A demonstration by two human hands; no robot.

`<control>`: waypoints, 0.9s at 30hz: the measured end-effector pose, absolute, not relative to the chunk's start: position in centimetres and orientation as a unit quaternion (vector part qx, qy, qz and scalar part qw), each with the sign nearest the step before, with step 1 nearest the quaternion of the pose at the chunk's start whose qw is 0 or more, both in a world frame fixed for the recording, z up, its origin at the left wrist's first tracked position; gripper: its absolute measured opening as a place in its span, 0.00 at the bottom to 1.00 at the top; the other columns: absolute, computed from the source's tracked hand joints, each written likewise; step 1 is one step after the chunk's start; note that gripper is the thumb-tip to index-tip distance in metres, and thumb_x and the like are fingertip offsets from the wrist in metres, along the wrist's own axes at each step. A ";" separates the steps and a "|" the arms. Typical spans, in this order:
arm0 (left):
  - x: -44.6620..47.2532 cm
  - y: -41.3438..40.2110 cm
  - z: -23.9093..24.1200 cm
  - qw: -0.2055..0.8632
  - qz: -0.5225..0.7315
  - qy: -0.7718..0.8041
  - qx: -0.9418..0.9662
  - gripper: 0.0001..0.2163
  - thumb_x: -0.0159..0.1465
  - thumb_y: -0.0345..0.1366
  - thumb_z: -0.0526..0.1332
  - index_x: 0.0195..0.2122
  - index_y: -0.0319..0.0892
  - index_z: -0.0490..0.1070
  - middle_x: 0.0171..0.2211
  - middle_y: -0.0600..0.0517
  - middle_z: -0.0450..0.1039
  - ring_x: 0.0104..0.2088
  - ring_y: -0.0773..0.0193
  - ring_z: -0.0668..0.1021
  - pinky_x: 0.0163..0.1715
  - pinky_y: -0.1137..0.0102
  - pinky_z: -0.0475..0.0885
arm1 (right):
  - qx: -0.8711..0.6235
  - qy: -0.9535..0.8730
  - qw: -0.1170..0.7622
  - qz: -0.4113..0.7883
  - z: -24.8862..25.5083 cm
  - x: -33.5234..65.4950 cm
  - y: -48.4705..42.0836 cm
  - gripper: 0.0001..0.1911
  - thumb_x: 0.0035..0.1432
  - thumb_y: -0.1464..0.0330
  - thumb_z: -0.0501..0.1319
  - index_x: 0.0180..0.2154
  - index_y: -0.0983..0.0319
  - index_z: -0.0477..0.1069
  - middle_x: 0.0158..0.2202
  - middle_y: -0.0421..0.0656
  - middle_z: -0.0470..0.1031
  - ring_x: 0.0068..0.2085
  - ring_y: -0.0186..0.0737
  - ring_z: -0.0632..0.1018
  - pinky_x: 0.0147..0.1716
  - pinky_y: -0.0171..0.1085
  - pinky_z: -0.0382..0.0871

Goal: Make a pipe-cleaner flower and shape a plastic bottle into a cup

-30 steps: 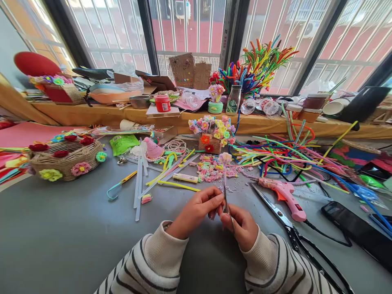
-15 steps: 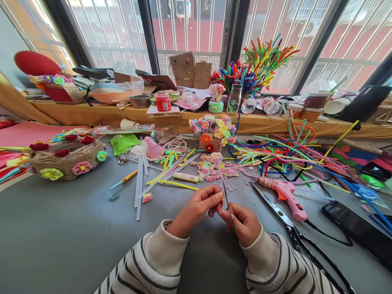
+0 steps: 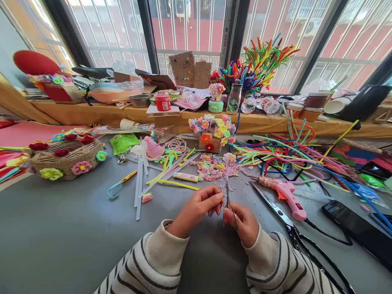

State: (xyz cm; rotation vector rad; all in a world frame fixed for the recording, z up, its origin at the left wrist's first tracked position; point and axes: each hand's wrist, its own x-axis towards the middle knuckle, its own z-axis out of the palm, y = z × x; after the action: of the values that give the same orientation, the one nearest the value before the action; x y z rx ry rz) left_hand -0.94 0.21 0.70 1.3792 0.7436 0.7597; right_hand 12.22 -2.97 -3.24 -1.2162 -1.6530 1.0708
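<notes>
Between the thumb and fingers of my left hand (image 3: 197, 210) is the thin lilac stem of a pipe-cleaner flower (image 3: 229, 158), whose pale pink head points away from me. My right hand (image 3: 245, 224) is closed round the handles of small metal scissors (image 3: 227, 195). Their narrow blades point up along the stem, close to it. Whether the blades touch the stem I cannot tell. Beyond the flower lie pink and yellow fuzzy clippings (image 3: 210, 169), and a little box of fuzzy flowers (image 3: 210, 143) stands behind them.
A pink glue gun (image 3: 288, 194), large black-handled scissors (image 3: 284, 218) and a phone (image 3: 357, 228) lie on the right. Loose pipe cleaners (image 3: 284, 155) spread behind them. To the left are clear glue sticks (image 3: 139, 185) and a twine basket (image 3: 67, 159) with flowers.
The flower head has swung to the right and turned its face more toward me. My right hand has shifted slightly right with the small scissors. My left hand stays nearly still.
</notes>
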 end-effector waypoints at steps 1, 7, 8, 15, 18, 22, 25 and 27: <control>-0.9 0.2 0.7 0.643 0.332 0.324 0.608 0.09 0.54 0.38 0.51 0.22 0.38 0.60 0.16 0.57 0.57 0.18 0.74 0.59 0.18 0.77 0.54 | -0.485 -0.653 0.403 0.421 -3.3 12.2 -3.0 0.23 0.45 0.49 0.45 0.17 0.62 0.54 0.16 0.37 0.55 0.21 0.30 0.58 0.18 0.31 0.51; -1.0 0.3 0.3 0.637 0.334 0.313 0.619 0.08 0.54 0.37 0.51 0.22 0.39 0.60 0.16 0.57 0.58 0.17 0.74 0.60 0.18 0.77 0.55 | -0.523 -0.633 0.436 0.369 -3.5 12.1 -3.3 0.21 0.46 0.53 0.50 0.14 0.61 0.49 0.13 0.35 0.51 0.18 0.28 0.55 0.18 0.31 0.49; -1.0 0.3 0.3 0.637 0.337 0.316 0.617 0.08 0.54 0.37 0.51 0.22 0.39 0.60 0.16 0.57 0.58 0.17 0.74 0.59 0.17 0.77 0.54 | -0.526 -0.632 0.441 0.360 -3.6 12.1 -3.3 0.21 0.46 0.54 0.50 0.14 0.61 0.49 0.13 0.34 0.51 0.17 0.28 0.54 0.17 0.31 0.49; -1.0 0.3 0.7 0.640 0.360 0.332 0.593 0.08 0.54 0.36 0.51 0.21 0.38 0.60 0.15 0.58 0.57 0.17 0.74 0.59 0.17 0.76 0.53 | -0.518 -0.639 0.424 0.378 -3.5 12.1 -3.2 0.21 0.47 0.53 0.48 0.14 0.61 0.52 0.13 0.35 0.52 0.18 0.29 0.56 0.18 0.31 0.50; -1.0 0.2 0.7 0.643 0.352 0.328 0.596 0.08 0.54 0.36 0.51 0.21 0.38 0.60 0.15 0.57 0.57 0.17 0.74 0.59 0.18 0.76 0.54 | -0.498 -0.651 0.422 0.388 -3.2 12.1 -3.3 0.23 0.47 0.51 0.45 0.16 0.62 0.56 0.15 0.36 0.54 0.19 0.30 0.57 0.19 0.31 0.51; -1.0 0.1 0.8 0.642 0.322 0.321 0.617 0.08 0.54 0.36 0.51 0.21 0.38 0.60 0.15 0.58 0.57 0.17 0.74 0.59 0.17 0.77 0.54 | -0.489 -0.656 0.417 0.395 -3.1 12.1 -3.2 0.23 0.46 0.50 0.45 0.19 0.63 0.59 0.16 0.37 0.56 0.20 0.30 0.59 0.19 0.31 0.52; -1.0 0.0 0.9 0.638 0.315 0.320 0.625 0.09 0.54 0.37 0.51 0.21 0.38 0.59 0.15 0.58 0.57 0.17 0.74 0.60 0.17 0.77 0.54 | -0.519 -0.637 0.429 0.376 -3.3 12.1 -3.2 0.21 0.46 0.52 0.48 0.16 0.62 0.55 0.15 0.36 0.55 0.19 0.29 0.58 0.18 0.30 0.51; -1.0 0.0 1.0 0.637 0.317 0.322 0.625 0.09 0.54 0.37 0.51 0.21 0.38 0.59 0.16 0.58 0.57 0.17 0.74 0.60 0.17 0.77 0.54 | -0.536 -0.632 0.436 0.353 -3.4 12.0 -3.2 0.21 0.45 0.53 0.49 0.14 0.61 0.51 0.13 0.34 0.53 0.17 0.27 0.56 0.17 0.30 0.50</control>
State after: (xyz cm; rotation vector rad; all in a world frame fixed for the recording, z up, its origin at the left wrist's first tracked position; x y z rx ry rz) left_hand -0.97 -0.02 0.95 1.4273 0.7346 0.7239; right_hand 12.03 -3.18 -3.43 -1.3335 -1.5720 0.8775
